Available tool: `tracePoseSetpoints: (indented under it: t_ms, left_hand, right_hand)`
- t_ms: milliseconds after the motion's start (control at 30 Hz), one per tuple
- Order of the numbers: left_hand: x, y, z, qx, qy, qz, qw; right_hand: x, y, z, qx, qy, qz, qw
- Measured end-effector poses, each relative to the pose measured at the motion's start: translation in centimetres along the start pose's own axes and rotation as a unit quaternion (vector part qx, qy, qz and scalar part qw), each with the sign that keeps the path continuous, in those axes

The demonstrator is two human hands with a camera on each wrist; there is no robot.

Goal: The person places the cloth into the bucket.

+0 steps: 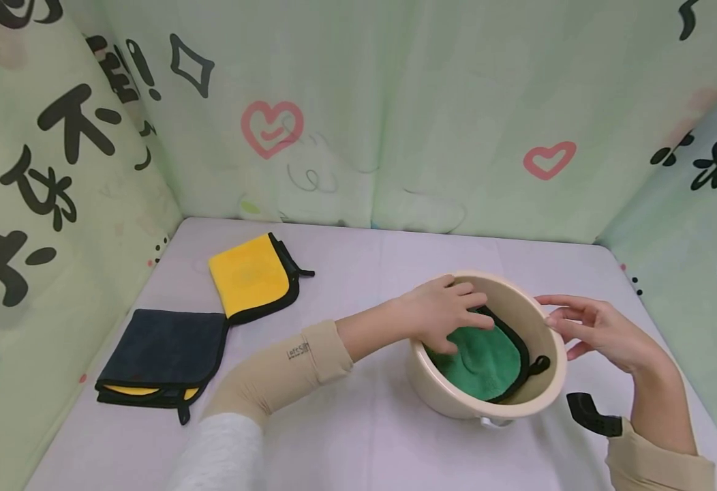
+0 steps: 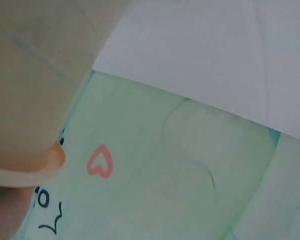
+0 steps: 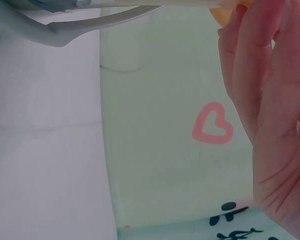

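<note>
A cream bucket [image 1: 533, 331] stands on the right half of the table. Inside it lies a green towel [image 1: 487, 365] with black edging and a small black hanging loop. My left hand [image 1: 447, 310] reaches over the bucket's left rim, fingers spread above the towel; whether the fingertips touch it I cannot tell. My right hand [image 1: 600, 331] is at the right rim, its fingertips against the edge and its fingers nearly straight. In the right wrist view those fingers [image 3: 270, 65] reach up to the bucket's edge, beside the pale grey handle [image 3: 65, 37].
On the left of the table, a yellow towel [image 1: 251, 276] with black edging lies folded. In front of it, touching its corner, is a folded dark navy towel [image 1: 165, 348] with yellow showing inside. Pale green curtains [image 1: 456, 102] with printed hearts enclose the table's back and sides.
</note>
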State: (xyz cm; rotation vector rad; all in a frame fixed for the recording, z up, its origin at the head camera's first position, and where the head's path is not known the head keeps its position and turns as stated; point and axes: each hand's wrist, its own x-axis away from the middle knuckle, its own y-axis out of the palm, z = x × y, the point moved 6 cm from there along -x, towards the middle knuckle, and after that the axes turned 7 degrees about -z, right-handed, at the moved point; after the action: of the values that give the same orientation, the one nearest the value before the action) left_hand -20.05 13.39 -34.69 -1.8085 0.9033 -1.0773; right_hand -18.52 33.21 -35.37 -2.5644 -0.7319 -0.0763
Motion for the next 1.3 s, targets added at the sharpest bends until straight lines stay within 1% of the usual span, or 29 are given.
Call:
tracePoseSetpoints:
  t_ms: [100, 167, 233, 333, 433, 567, 667, 767, 867, 900, 967, 1100, 1200, 1300]
  left_hand:
    - [1.5, -0.4, -1.2, 0.011, -0.017, 0.048, 0.9987]
    - [2.7, -0.5, -2.0, 0.021, -0.032, 0.080, 0.9961]
    - [3.9, -0.4, -2.9, 0.034, -0.050, 0.109, 0.9922]
    - [5.7, 0.2, -4.0, 0.047, -0.080, 0.139, 0.9859]
    - [7.6, 1.0, -4.9, 0.059, -0.110, 0.154, 0.9801]
    - [10.1, 2.4, -6.1, 0.087, -0.149, 0.162, 0.9717]
    - [12.2, 3.6, -6.9, 0.105, -0.186, 0.168, 0.9624]
    - [14.4, 5.0, -7.6, 0.119, -0.226, 0.182, 0.9496]
    - [16.6, 6.6, -8.2, 0.138, -0.265, 0.196, 0.9340]
    - [17.3, 7.3, -8.4, 0.146, -0.279, 0.196, 0.9287]
    - [18.7, 8.5, -8.7, 0.167, -0.309, 0.189, 0.9172]
    - [21.4, 11.0, -8.9, 0.210, -0.362, 0.161, 0.8938]
    - [23.4, 12.7, -8.7, 0.235, -0.390, 0.158, 0.8764]
    - [25.4, 14.4, -8.3, 0.250, -0.416, 0.159, 0.8601]
  right_hand:
    - [0.0, 0.0, -0.1, 0.001, -0.001, -0.002, 1.000]
    - [0.0, 0.1, -0.1, -0.001, 0.001, 0.000, 1.000]
    - [0.1, 0.1, -0.2, 0.000, -0.002, -0.001, 1.000]
    - [0.1, 0.1, -0.3, 0.001, -0.001, -0.001, 1.000]
    - [0.2, 0.0, -0.3, 0.001, -0.003, -0.001, 1.000]
    - [0.2, -0.1, -0.3, 0.003, -0.005, -0.001, 1.000]
    - [0.2, -0.1, -0.3, 0.004, 0.000, 0.000, 1.000]
    - [0.2, -0.2, -0.3, 0.005, 0.001, 0.001, 1.000]
    - [0.2, -0.2, -0.3, 0.005, 0.000, 0.001, 1.000]
    - [0.2, -0.2, -0.3, 0.005, -0.002, 0.001, 1.000]
    - [0.2, -0.2, -0.3, 0.006, -0.002, 0.003, 1.000]
    - [0.2, -0.2, -0.3, 0.007, -0.003, 0.005, 1.000]
    - [0.2, -0.1, -0.4, 0.006, -0.005, 0.003, 1.000]
    - [0.1, 0.0, -0.3, 0.002, -0.009, 0.000, 1.000]
